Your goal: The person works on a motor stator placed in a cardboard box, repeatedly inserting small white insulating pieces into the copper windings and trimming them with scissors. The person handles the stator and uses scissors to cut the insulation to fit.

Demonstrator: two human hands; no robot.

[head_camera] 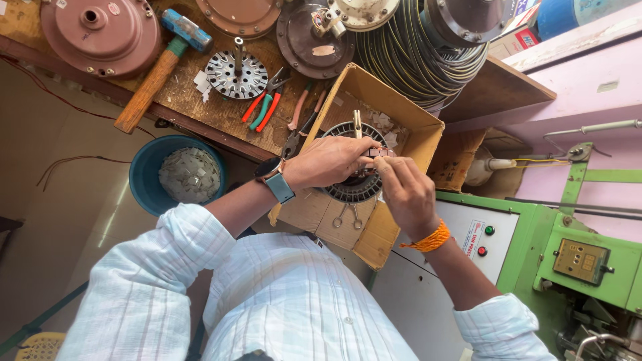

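Observation:
A round slotted metal stator core [354, 189] lies in an open cardboard box [414, 130]. My left hand [328, 160], with a watch on its wrist, rests over the core and grips it from the left. My right hand [404, 190], with an orange thread band at the wrist, pinches a small piece at the core's upper rim, touching the left fingertips. What the fingers pinch is too small to tell. Scissors [348, 215] lie in the box just below the core.
A wooden bench [194, 110] holds a blue-headed hammer [160, 63], a second stator with a shaft [235, 73], several pliers [267, 107], round motor covers [100, 33] and a wire coil [414, 57]. A blue bucket [150, 170] stands below. A green machine [535, 234] is at right.

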